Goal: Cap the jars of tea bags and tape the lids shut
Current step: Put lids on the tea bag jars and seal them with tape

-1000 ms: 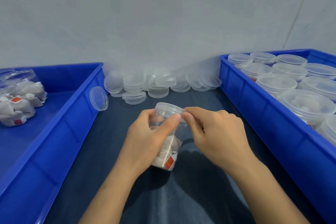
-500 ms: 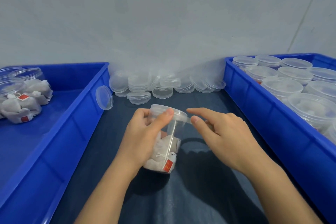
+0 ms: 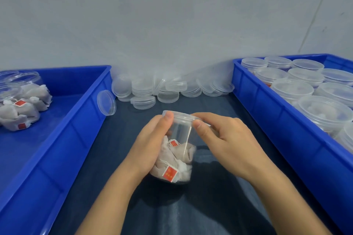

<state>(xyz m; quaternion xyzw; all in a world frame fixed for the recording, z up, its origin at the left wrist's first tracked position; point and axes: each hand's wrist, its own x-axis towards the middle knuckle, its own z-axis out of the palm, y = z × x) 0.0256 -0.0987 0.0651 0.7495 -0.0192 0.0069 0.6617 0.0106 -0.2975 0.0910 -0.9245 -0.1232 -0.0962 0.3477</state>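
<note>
We see only our own two forearms and hands, entering from the bottom edge of the head view. Both arms are bare from the frame edge to the wrist: no sleeve or cuff shows on either. Our left hand (image 3: 150,143) carries no ring, watch, bracelet or glove that we can make out, and our right hand (image 3: 229,141) is likewise bare. The nails that show, on the left thumb (image 3: 169,116) and the right thumb (image 3: 196,125), are cut short and unpainted. The rest of our body lies outside the frame, so we cannot tell what clothing we wear.
</note>
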